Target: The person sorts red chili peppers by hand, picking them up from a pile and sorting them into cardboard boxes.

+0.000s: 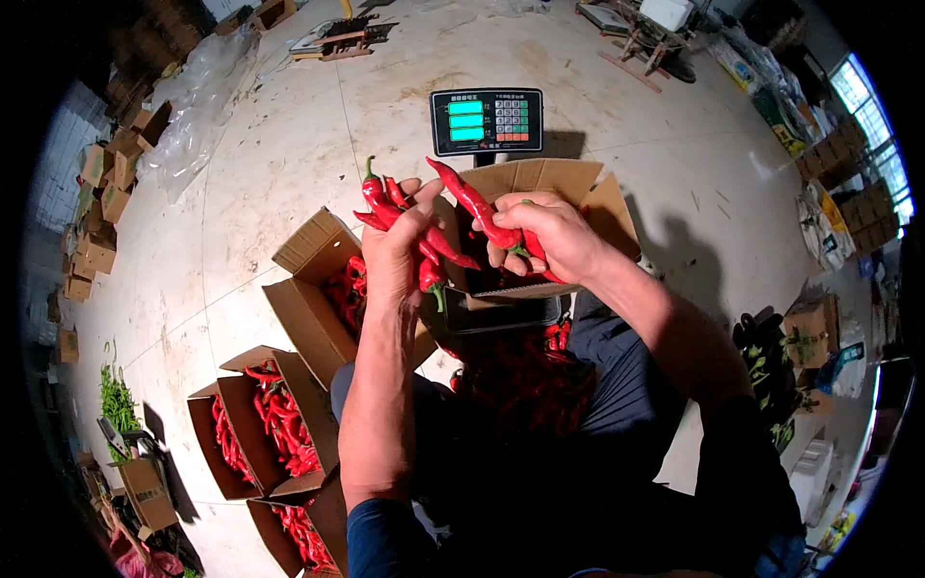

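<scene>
My left hand (397,252) is closed around several glossy red chili peppers (383,204), their tips and green stems jutting out in different directions. Long red chili pepper (470,200) sticks out of my right hand (557,231), whose fingers and thumb are closed on its stem end, with more red showing beneath the fingers. Both hands are above an open cardboard box (525,177), with red peppers partly visible inside. Between my legs lies a heap of red peppers (530,376), partly in shadow.
A scale display (487,121) with lit green screens stands behind the box. At left, cardboard boxes (313,313) hold red peppers (284,424). Green peppers (118,400) lie farther left, dark vegetables (766,371) at right. Plastic sheeting (207,96) lies at upper left.
</scene>
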The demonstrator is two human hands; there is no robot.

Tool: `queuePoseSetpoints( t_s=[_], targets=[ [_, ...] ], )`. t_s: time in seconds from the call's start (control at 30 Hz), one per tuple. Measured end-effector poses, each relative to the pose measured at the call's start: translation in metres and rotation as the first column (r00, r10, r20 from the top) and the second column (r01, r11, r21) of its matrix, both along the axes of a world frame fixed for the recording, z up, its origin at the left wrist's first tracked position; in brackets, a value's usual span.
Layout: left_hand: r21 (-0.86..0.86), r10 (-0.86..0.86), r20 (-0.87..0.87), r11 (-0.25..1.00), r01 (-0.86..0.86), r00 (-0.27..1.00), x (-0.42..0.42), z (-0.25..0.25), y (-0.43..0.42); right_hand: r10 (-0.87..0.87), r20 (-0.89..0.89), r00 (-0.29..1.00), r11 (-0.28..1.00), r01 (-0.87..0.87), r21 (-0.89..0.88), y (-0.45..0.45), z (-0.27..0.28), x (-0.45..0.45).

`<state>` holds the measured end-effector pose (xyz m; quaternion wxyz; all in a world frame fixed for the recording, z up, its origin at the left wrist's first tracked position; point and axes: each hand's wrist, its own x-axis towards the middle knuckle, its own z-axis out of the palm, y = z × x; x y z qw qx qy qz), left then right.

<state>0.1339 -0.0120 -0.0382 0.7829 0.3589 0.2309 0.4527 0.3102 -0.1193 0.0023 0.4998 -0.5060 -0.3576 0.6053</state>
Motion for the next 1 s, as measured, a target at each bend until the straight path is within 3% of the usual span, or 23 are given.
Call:
queuePoseSetpoints(
  t_s=[0.07, 0.17, 0.3, 0.8, 0.93, 1.0],
  targets=[
    [-0.012, -0.044, 0.009, 0.999, 0.044, 0.999, 0.003, 0.004, -0.006, 0.008, 0.006, 1.0, 1.0, -0.008, -0.001, 0.0, -0.003, -0.001],
    [0.039, -0.07, -0.004, 0.997, 0.07, 0.998, 0.008, -0.003, -0.005, 0.001, 0.246, 0.969, 0.999, -0.009, 0.032, -0.001, -0.004, -0.007],
    [0.066, -0.116, -0.037, 0.991, 0.118, 0.993, 0.007, -0.005, -0.003, -0.033, 0.373, 0.927, 0.996, -0.002, 0.092, -0.006, 0.0, -0.018],
    [0.015, -0.148, 0.038, 0.989, 0.148, 0.988, 0.009, -0.005, -0.004, 0.024, 0.309, 0.951, 0.994, -0.056, 0.095, -0.004, -0.01, -0.008],
    [-0.05, 0.005, 0.005, 0.999, -0.004, 1.0, 0.015, 0.007, -0.009, -0.124, 0.417, 0.9, 0.992, 0.108, 0.061, 0.002, -0.007, 0.005],
    [-0.015, -0.051, 0.01, 0.999, 0.051, 0.999, 0.009, -0.006, -0.001, -0.138, 0.88, 0.454, 0.988, 0.123, 0.091, 0.006, -0.002, 0.013]
  ],
)
